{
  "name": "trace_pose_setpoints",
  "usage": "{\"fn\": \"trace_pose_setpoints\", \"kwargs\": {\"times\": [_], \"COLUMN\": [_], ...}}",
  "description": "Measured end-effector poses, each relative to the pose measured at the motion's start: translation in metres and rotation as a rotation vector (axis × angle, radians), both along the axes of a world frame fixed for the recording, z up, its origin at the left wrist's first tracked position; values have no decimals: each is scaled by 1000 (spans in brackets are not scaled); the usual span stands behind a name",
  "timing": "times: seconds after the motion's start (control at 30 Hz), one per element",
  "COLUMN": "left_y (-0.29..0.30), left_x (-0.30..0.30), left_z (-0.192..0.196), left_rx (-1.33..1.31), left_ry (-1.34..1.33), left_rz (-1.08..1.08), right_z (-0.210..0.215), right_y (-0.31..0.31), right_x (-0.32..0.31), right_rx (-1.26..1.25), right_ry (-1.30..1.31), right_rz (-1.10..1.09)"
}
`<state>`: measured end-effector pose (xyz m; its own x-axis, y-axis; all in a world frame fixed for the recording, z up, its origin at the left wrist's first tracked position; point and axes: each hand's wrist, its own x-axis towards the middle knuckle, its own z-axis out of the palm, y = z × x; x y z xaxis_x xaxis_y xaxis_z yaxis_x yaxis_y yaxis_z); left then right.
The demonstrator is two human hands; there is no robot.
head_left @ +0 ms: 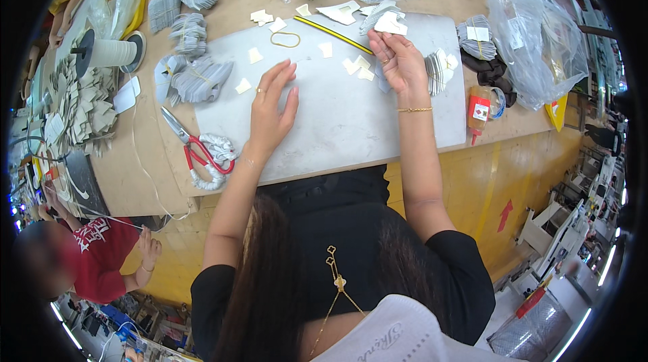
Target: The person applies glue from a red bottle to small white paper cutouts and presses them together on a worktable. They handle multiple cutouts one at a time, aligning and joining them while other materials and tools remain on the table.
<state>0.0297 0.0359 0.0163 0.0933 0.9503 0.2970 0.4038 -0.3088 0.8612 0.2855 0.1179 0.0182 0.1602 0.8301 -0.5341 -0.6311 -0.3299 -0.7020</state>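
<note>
My left hand hovers over the pale grey work board, fingers stretched out and holding nothing. At the board's far right, my right hand has its fingers drawn together at the near edge of a white cut piece; the thumb's grip is partly hidden. Directly behind that piece is a grey fabric stack. Small cream pieces lie scattered between my hands. A yellow-and-black stick slants across the board's far edge, near a rubber band. Beside my right wrist stands a row of grey-and-white pieces.
Red-handled scissors lie left of my left forearm. Tied grey bundles and a thread spool occupy the left side. A glue bottle and plastic bags are at right. A co-worker in a red shirt is at lower left.
</note>
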Motion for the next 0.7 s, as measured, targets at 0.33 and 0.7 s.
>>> {"fn": "trace_pose_setpoints", "kwargs": {"times": [0.33, 0.7], "left_y": [132, 149], "left_x": [46, 51], "left_z": [-4, -2], "left_rx": [158, -219], "left_ry": [589, 311], "left_rz": [132, 100], "right_z": [25, 37], "right_y": [-13, -58], "right_x": [1, 4], "right_rx": [81, 192], "right_ry": [-41, -389], "right_rz": [119, 266]}}
